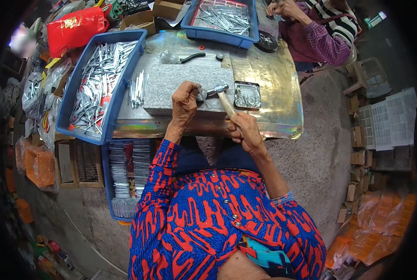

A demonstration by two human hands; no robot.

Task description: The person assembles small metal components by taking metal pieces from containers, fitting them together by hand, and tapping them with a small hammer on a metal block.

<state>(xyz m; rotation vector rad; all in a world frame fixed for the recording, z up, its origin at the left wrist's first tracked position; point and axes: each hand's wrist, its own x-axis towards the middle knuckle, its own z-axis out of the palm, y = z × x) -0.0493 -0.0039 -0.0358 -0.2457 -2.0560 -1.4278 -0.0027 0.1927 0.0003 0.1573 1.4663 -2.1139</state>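
My right hand (247, 131) is wrapped around the wooden handle of a hammer (227, 103). The hammer's metal head lies low over a grey stone block (171, 84), close to my left fingers. My left hand (185, 103) pinches a small silvery metal piece (201, 94) at the block's front part; its exact kind is too small to tell. Right of the block sits a small square tin (247, 96) with tiny metal parts in it. A bunch of slim metal rods (138, 89) lies left of the block.
Blue trays of metal rods stand at the left (65, 109) and back (185, 29). Behind the block lie a black curved-handled tool (192, 57) and a clear plastic bag (168, 57). A co-worker (327, 44) sits at back right. Another filled blue crate (109, 196) is below the table.
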